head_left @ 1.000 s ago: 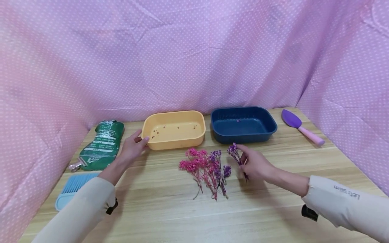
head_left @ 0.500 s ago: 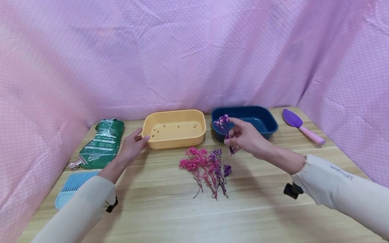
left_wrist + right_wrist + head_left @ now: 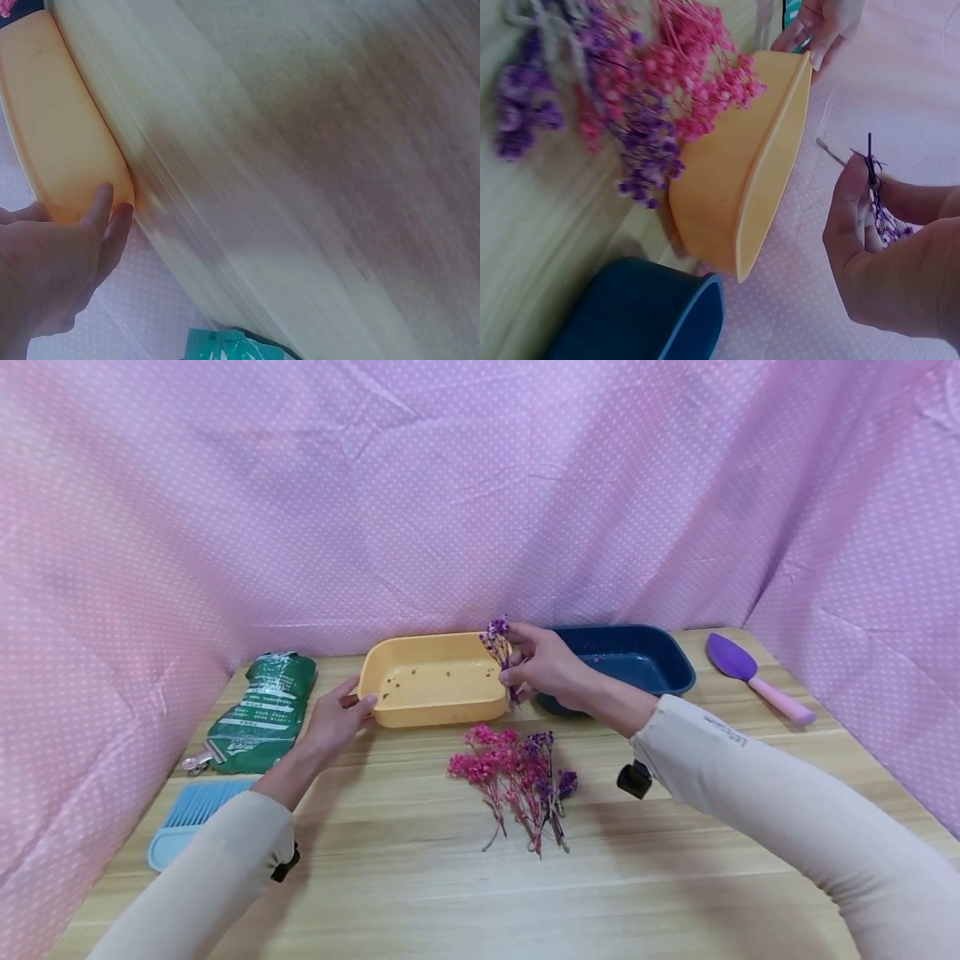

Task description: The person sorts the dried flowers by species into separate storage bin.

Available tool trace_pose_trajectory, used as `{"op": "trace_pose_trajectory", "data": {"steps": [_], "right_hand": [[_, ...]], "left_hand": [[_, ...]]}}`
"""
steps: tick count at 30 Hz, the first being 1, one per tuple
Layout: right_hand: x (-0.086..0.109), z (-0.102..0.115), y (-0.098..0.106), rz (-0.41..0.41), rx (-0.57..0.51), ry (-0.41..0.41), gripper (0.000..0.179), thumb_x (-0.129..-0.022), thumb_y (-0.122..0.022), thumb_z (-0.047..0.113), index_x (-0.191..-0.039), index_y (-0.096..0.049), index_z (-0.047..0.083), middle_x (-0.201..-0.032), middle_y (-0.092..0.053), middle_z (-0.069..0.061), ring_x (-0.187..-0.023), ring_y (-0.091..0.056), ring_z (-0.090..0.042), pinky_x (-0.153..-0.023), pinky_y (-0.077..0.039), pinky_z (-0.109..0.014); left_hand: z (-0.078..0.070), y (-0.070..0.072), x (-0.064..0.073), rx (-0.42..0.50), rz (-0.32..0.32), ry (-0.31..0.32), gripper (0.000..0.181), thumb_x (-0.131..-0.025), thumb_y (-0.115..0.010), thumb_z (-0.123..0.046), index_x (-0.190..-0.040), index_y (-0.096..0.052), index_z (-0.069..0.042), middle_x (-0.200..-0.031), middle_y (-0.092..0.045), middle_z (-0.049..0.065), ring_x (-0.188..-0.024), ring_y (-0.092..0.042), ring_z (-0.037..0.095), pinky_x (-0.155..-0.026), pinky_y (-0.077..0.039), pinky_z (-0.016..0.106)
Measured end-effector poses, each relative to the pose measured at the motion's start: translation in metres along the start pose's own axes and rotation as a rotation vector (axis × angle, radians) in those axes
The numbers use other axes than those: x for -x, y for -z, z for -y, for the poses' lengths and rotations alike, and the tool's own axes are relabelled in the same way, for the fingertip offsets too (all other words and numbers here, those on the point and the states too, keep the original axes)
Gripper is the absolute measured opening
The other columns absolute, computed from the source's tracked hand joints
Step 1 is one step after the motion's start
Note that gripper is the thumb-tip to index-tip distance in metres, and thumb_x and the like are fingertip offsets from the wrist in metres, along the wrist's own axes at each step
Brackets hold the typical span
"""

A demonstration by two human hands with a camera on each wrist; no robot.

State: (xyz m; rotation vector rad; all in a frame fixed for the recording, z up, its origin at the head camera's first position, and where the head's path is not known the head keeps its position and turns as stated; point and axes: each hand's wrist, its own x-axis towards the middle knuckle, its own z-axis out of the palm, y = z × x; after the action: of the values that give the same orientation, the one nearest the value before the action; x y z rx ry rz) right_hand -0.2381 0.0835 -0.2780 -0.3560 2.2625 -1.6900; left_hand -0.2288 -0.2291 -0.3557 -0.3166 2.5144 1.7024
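My left hand (image 3: 337,718) grips the left end of a yellow plastic basin (image 3: 438,717), thumb at its rim. In the left wrist view, fingers (image 3: 101,206) touch the basin's outer wall. Between the thumb and fingers of my right hand (image 3: 551,668), a small sprig of purple dried flowers (image 3: 497,639) is pinched by its stems, blossoms up. It overlaps the basin's right end in the head view. Pink dried flowers (image 3: 491,764) and more purple dried flowers (image 3: 542,747) lie on the table in front. Small dark bits are scattered on the basin's floor.
Right of the yellow basin stands a dark blue basin (image 3: 637,668), partly behind my right hand, with a purple bit inside. A purple scoop with a pink handle (image 3: 780,700) lies far right. Leftward are a clipped green bag (image 3: 266,714) and a light blue brush (image 3: 191,814). Pink dotted cloth (image 3: 450,510) surrounds the table.
The right hand has lifted the purple sprig from beside the flower pile and carried it up and left, past the blue basin to the yellow one. The left hand keeps its hold.
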Motion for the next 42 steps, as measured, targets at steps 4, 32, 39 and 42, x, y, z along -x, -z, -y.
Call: {"op": "trace_pose_trajectory", "data": {"steps": [4,32,39,42], "right_hand": [[-0.015,0.004,-0.009,0.032,-0.005,0.012,0.077,-0.087,-0.063,-0.008,-0.152,-0.028,0.014,-0.091,-0.053,-0.014,-0.073,-0.06,-0.02,-0.066,-0.061,-0.042],[-0.08,-0.005,-0.037,0.002,0.037,-0.16,0.083,-0.083,-0.066,-0.012,-0.152,-0.029,0.014,-0.085,-0.057,-0.014,-0.074,-0.065,-0.03,-0.075,-0.06,-0.044],[-0.067,-0.006,-0.03,0.044,0.134,-0.064,0.08,-0.087,-0.065,-0.002,-0.153,-0.022,0.01,-0.101,-0.06,-0.02,-0.1,-0.062,-0.04,-0.081,-0.059,-0.044],[-0.049,-0.008,-0.022,0.058,0.191,0.002,0.073,-0.09,-0.065,0.003,-0.151,-0.027,0.007,-0.108,-0.061,-0.021,-0.096,-0.063,-0.034,-0.08,-0.059,-0.043]], "left_hand": [[-0.001,0.0,0.001,-0.013,0.002,0.006,0.065,-0.1,-0.052,-0.018,-0.155,-0.017,-0.014,-0.143,-0.039,0.026,-0.121,-0.054,0.033,-0.1,-0.048,0.038],[-0.003,0.003,0.001,-0.028,0.0,0.002,0.065,-0.1,-0.052,-0.018,-0.155,-0.017,-0.013,-0.141,-0.04,0.027,-0.119,-0.055,0.032,-0.099,-0.048,0.037],[-0.001,0.002,0.001,-0.017,0.015,-0.004,0.065,-0.1,-0.051,-0.017,-0.155,-0.015,-0.012,-0.143,-0.038,0.028,-0.121,-0.053,0.033,-0.098,-0.049,0.037],[-0.001,0.0,0.001,-0.019,0.015,0.004,0.065,-0.1,-0.052,-0.017,-0.155,-0.015,-0.013,-0.143,-0.039,0.027,-0.121,-0.054,0.033,-0.098,-0.049,0.037]]}}
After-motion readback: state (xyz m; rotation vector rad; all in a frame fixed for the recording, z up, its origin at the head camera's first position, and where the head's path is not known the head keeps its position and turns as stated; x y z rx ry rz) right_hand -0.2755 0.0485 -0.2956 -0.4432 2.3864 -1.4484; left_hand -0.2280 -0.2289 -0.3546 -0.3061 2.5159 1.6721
